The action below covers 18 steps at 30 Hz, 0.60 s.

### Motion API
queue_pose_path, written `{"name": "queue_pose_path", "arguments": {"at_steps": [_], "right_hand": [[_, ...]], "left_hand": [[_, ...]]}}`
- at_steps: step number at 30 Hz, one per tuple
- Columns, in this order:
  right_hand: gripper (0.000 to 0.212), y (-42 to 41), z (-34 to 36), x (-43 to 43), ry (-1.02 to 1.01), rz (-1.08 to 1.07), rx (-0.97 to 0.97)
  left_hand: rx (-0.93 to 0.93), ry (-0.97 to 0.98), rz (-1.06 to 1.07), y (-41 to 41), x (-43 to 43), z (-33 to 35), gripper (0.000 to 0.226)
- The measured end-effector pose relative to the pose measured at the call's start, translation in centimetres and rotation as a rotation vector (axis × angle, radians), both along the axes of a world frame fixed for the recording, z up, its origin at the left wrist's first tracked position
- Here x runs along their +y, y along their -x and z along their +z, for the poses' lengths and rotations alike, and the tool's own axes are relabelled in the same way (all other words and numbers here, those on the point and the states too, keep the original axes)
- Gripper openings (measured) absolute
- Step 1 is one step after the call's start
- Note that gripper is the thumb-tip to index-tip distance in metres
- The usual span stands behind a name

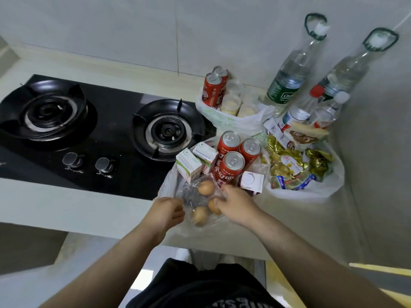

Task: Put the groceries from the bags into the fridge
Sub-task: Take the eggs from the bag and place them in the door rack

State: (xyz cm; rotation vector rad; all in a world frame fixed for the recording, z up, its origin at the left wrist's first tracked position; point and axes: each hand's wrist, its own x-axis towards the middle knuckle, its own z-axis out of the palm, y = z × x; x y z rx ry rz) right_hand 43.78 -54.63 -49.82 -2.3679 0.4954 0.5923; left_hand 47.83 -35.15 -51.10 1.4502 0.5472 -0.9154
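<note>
— Where do my groceries stand?
— On the pale worktop point(89, 210), to the right of the black hob point(106, 138). Two tall water bottles point(287, 85) stand upright at the back, necks up along the wall.
— And the bags?
— The nearest bag point(165, 185) lies open just past your hands, with two more bags point(311, 192) behind it and to its right. In the nearest one, three red cans point(231, 167) stand upright with their tops facing you. Two small cartons point(189, 166) stand just left of them, leaning a little.
— The eggs?
— Three brown eggs sit in a clear egg bag point(191, 194) at that bag's near edge, its long axis running from the cans toward you.
— My hands?
— Your left hand point(165, 213) pinches the egg bag's left side with curled fingers point(179, 213). Your right hand point(235, 204) curls round its right side, over one egg.
</note>
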Motion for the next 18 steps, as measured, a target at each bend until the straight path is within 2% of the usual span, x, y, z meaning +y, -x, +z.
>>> {"name": "queue_pose_path", "arguments": {"at_steps": [1, 2, 3, 8, 15, 18], "right_hand": [[0.028, -0.1, -0.3, 0.0, -0.013, -0.002, 0.02], [0.038, -0.2, -0.5, 0.0, -0.032, -0.012, 0.036], [0.042, -0.2, -0.7, 0.0, -0.042, -0.015, 0.056], [0.025, -0.2, -1.3, -0.1, -0.098, -0.04, 0.085], [0.047, 0.8, -0.1, 0.1, -0.13, -0.04, 0.04], [0.055, 1.2, 1.0, 0.3, -0.15, -0.034, -0.02]], "left_hand": [[0.004, -0.001, 0.004, 0.1, -0.1, -0.2, 0.004], [0.003, -0.01, 0.002, 0.2, -0.1, -0.4, 0.011], [0.007, -0.014, 0.011, 0.2, -0.2, -0.8, 0.017], [0.016, -0.017, 0.026, 0.5, -0.7, -0.5, 0.025], [-0.041, -0.043, 0.058, 1.3, -0.8, 0.5, 0.019], [-0.067, -0.004, 0.097, 1.8, -0.2, 1.3, 0.007]]}}
